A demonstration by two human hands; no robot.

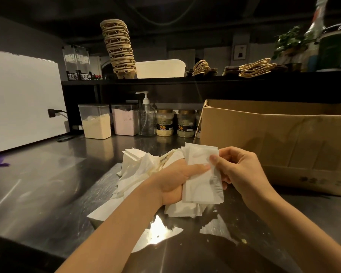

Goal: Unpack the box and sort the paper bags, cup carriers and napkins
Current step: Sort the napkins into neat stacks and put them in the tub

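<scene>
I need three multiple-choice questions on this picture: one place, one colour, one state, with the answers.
1. Where is the stack of cup carriers? A upper shelf; B floor; C chair.
2. Colour of the napkins held in the left hand and right hand? A brown; B white; C blue.
3. The cardboard box is: A taped shut; B flattened; C open on top.
Answers: 1 A, it stands beside the white tub; 2 B, plain white sheets; 3 C, no flaps cover it.
</scene>
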